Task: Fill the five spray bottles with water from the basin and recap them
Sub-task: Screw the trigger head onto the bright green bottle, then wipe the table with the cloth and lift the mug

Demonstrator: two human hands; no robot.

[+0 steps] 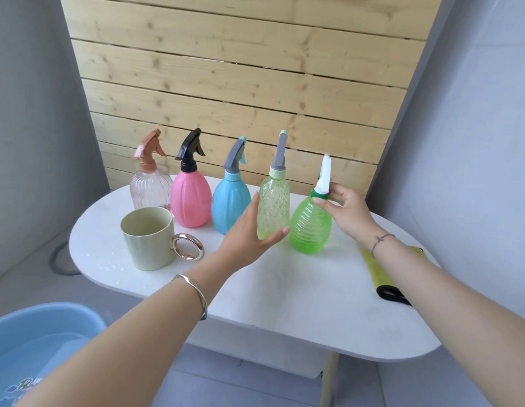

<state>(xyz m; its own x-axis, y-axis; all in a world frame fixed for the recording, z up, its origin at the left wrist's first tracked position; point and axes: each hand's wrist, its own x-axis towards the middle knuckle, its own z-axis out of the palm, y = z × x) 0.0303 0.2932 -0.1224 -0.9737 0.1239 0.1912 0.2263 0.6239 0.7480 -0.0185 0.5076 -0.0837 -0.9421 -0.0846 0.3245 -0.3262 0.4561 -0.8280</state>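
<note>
Several spray bottles stand in a row on the white table (284,304): a clear ribbed bottle (151,188) with a brown sprayer, a pink bottle (190,198), a blue bottle (230,201), a pale yellow-green bottle (274,207) and a bright green bottle (309,227). All carry their spray heads. My left hand (252,233) is cupped around the lower part of the pale yellow-green bottle. My right hand (344,211) pinches the neck of the bright green bottle just under its white sprayer (324,174). A blue basin (35,348) holding water sits at the lower left.
A pale green mug (148,239) with a gold ring handle stands at the table's front left. A yellow cloth (384,271) with a black edge lies at the right. A wooden slat panel rises behind the bottles. Grey floor lies below.
</note>
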